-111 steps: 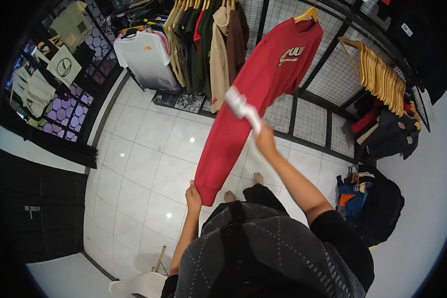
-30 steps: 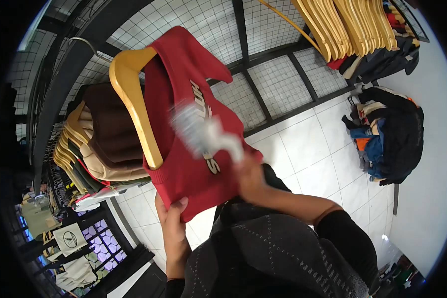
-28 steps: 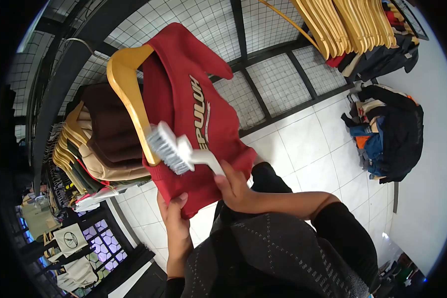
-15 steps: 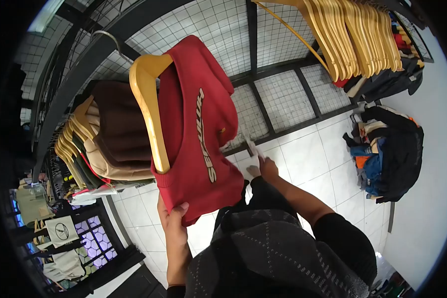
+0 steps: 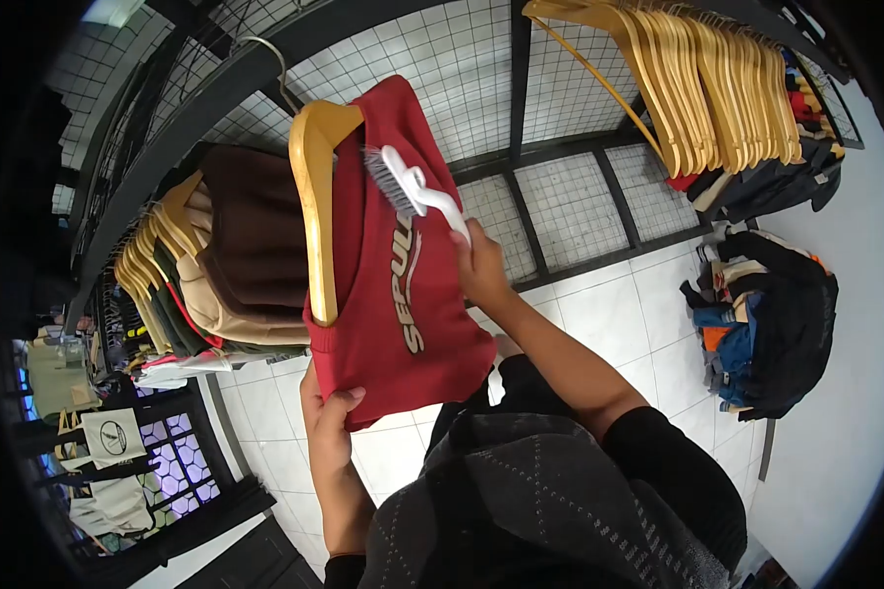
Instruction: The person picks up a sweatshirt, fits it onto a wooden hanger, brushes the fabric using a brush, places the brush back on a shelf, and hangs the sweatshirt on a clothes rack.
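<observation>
A red sweater [image 5: 373, 353] with raised lettering hangs on a wooden hanger [image 5: 314, 211], whose metal hook reaches up to the dark rail. My left hand [image 5: 331, 410] pinches the sweater's lower left edge, thumb in front and fingers behind the cloth. My right hand [image 5: 483, 263] is closed around the handle of a white brush [image 5: 417, 188]. The brush's grey bristles are over the upper front of the sweater, above the lettering. Whether they touch the cloth I cannot tell.
Several garments on hangers, among them a brown one [image 5: 255, 240], hang to the left. Bare wooden hangers [image 5: 697, 88] fill the upper right rail. Dark clothes [image 5: 796, 314] hang at the right wall. Wire mesh panels [image 5: 422, 74] stand behind, above a white tiled floor [image 5: 599, 314].
My right hand has risen from low beside the sweater, bringing the brush up in front of its upper part. My left hand keeps its hold, and the sweater has swung slightly.
</observation>
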